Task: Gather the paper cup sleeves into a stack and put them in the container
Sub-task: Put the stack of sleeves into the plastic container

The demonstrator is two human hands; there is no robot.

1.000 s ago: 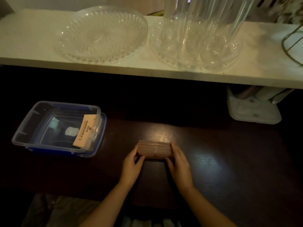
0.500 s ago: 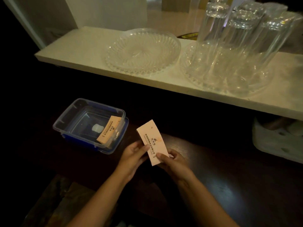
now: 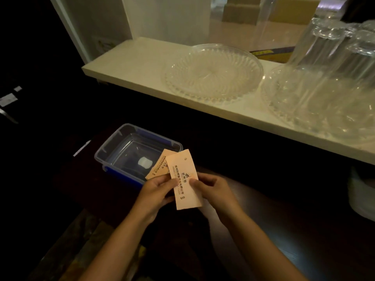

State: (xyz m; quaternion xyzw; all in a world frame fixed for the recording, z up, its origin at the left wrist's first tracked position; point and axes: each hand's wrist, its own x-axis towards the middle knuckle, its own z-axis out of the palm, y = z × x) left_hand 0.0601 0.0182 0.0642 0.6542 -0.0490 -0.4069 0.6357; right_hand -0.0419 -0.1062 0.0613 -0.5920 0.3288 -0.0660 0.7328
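Observation:
Both hands hold a stack of flattened tan paper cup sleeves (image 3: pixel 184 179) with dark printing, its flat face turned up towards me. My left hand (image 3: pixel 157 190) grips its left edge and my right hand (image 3: pixel 213 189) grips its right edge. The stack hangs just off the near right corner of a clear plastic container (image 3: pixel 113 147) with a blue base. One more sleeve (image 3: pixel 159 166) leans inside the container against its right wall, partly behind the stack.
A pale shelf (image 3: pixel 142 63) runs across the back, carrying a cut-glass plate (image 3: pixel 212 73) and upturned drinking glasses (image 3: pixel 332 49) on a second glass dish. The dark tabletop (image 3: pixel 284 230) lies under my hands. A white object (image 3: pixel 363 197) sits at the right edge.
A second ago the stack lay on edge on the table between my hands. Both hands have lifted it, turned its face up and carried it left, up to the container's corner.

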